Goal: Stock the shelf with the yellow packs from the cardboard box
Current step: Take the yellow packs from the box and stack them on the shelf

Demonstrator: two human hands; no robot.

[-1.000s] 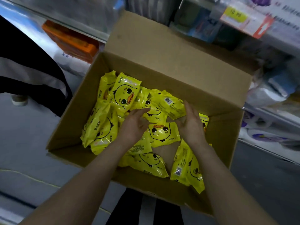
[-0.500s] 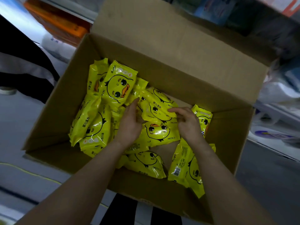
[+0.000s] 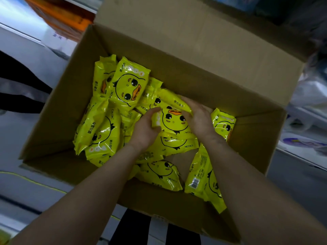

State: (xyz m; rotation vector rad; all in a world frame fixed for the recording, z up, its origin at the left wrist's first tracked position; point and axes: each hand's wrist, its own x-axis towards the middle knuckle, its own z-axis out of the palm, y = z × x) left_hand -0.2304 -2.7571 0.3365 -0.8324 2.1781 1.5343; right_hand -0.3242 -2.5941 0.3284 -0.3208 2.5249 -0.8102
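Observation:
An open cardboard box [image 3: 203, 55] holds several yellow packs printed with a cartoon duck face. Both my hands are down inside it. My left hand [image 3: 144, 129] grips the left edge of a yellow pack [image 3: 174, 122] lying in the middle of the pile. My right hand [image 3: 198, 116] holds the same pack from its right side, fingers curled over its top edge and over another pack [image 3: 172, 99] behind it. More packs lie at the left [image 3: 127, 85], at the front [image 3: 160, 175] and at the right [image 3: 223, 123].
The box's far flap [image 3: 177, 23] stands open toward shelving. An orange package [image 3: 58, 15] lies on a low shelf at the upper left. White bagged goods [image 3: 311, 96] fill the shelves at the right. A dark garment with a pale stripe [image 3: 17, 89] is at the left.
Both hands have closed in on the central duck-face pack, one on each side. The camera has moved closer over the box.

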